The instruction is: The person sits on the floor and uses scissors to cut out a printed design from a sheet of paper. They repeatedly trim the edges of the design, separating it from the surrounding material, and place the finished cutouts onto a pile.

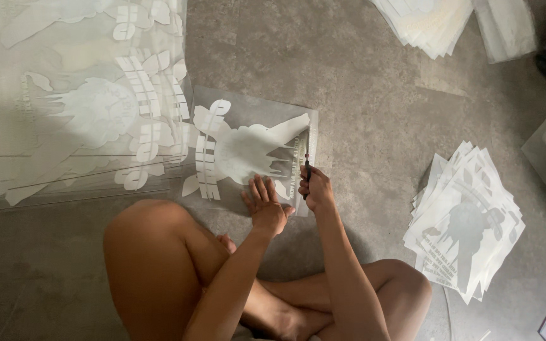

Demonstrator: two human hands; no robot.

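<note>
**Hands at work on a decal sheet**

Grey stone-look floor fills the view, with a person sitting cross-legged on it. Just past the knees lies a transparent sheet with a white cut-out design. The left hand presses flat on its near edge, fingers spread and pointing away. The right hand, wrist bent, is closed around a thin dark tool, possibly a weeding pick, tip on the sheet's right margin. A stack of backing papers lies well apart on the right.

Left hand flat (fingers spread), right hand fisted.
</note>
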